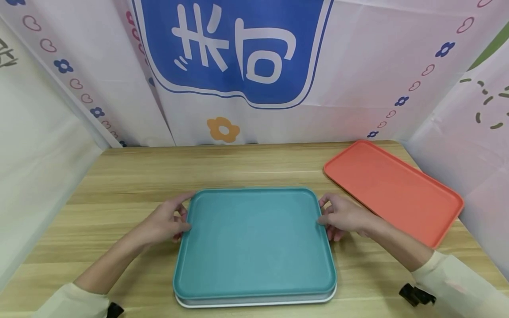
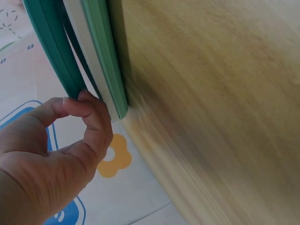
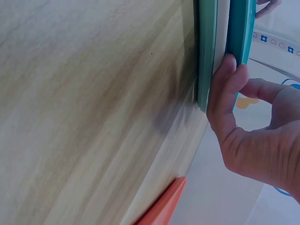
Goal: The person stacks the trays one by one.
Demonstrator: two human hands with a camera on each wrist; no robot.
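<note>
A teal rectangular tray (image 1: 254, 243) lies at the top of a stack in the middle of the table. Beneath it the rim of a white tray (image 1: 254, 304) peeks out at the near side, and the left wrist view shows a light green tray (image 2: 104, 56) at the bottom. My left hand (image 1: 165, 223) pinches the teal tray's left rim between thumb and fingers. On the opposite side, my right hand (image 1: 343, 215) grips the right rim the same way, its curled fingers under the teal edge and beside the white one. A narrow gap shows between teal and white at the left.
A red-orange tray (image 1: 393, 190) lies at an angle on the right of the wooden table (image 1: 139, 172), close to the right forearm. Printed white cloth (image 1: 350, 79) hangs behind the table and along both sides.
</note>
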